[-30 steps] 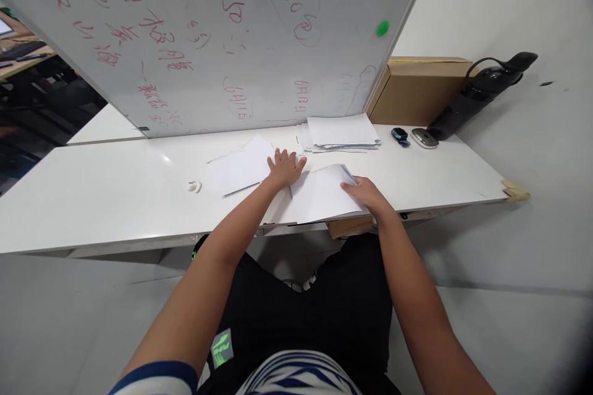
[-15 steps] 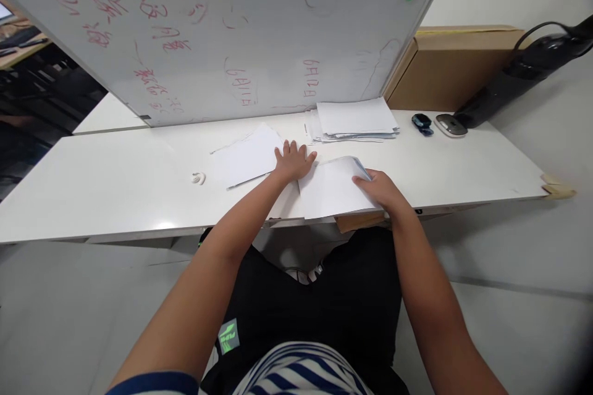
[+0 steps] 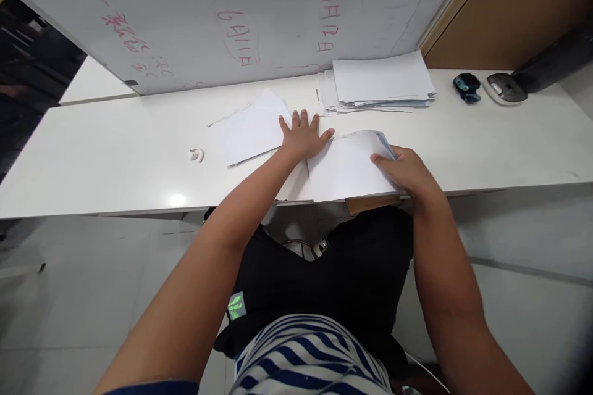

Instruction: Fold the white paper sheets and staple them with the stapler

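Note:
My right hand [image 3: 404,168] grips the right edge of a small stack of white paper sheets [image 3: 349,168], thumb on top and the other fingers beneath. That edge curls up off the table, and the near edge reaches the table's front. Spread flat, my left hand [image 3: 303,137] lies at the stack's left side, near its upper left corner. Left of this hand rests another pile of white paper [image 3: 254,126], set at an angle. A thicker, uneven paper stack [image 3: 382,80] lies farther back, against the whiteboard.
The whiteboard [image 3: 278,18] with red writing stands along the back of the white table [image 3: 115,154]. A small white curved object [image 3: 197,155] lies at left. On the right are a dark watch-like item [image 3: 467,86], a computer mouse [image 3: 506,87], a black cylinder and a cardboard box [image 3: 509,12].
The view has tilted downward and come closer to the table. Both hands keep nearly the same places on the paper, the right still gripping its edge.

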